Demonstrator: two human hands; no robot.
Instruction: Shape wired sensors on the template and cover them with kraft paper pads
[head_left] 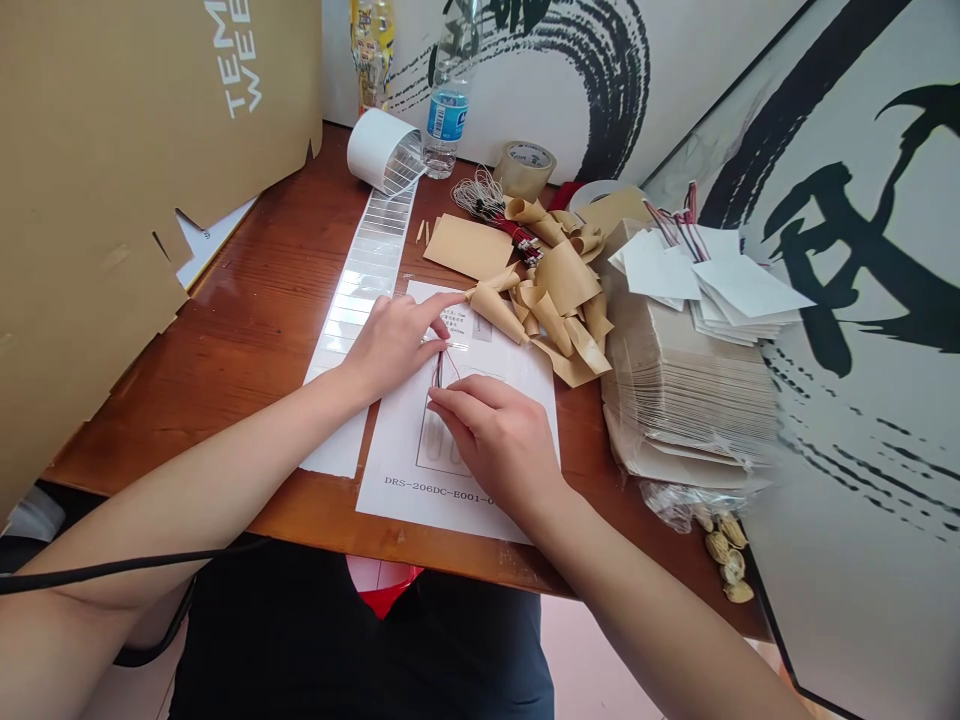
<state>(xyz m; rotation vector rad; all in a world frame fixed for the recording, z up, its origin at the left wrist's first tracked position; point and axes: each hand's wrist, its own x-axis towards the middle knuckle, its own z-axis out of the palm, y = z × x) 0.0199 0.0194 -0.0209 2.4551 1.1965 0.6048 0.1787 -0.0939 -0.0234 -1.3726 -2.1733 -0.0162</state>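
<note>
My left hand (pixel 397 340) lies on a printed white sheet (pixel 409 480), fingers spread, its index finger reaching toward curled kraft paper pieces (pixel 559 300). My right hand (pixel 499 440) sits lower on the sheet, fingers curled over thin red and black wires (pixel 439 370). Those wires run up between my hands, and their lower end is hidden under my right fingers. The sheet carries a line drawing and a printed code. Beneath its left edge lies a strip of clear labels (pixel 367 270), which runs back to a white roll (pixel 382 150).
A stack of kraft cards (pixel 682 390) topped with white paper tags (pixel 720 285) stands at right. At the back are a coil of wire (pixel 480 195), a tape roll (pixel 525 170) and a water bottle (pixel 448 110). A cardboard sheet (pixel 150 130) rises at left; the wooden table's (pixel 225 350) edge runs near me.
</note>
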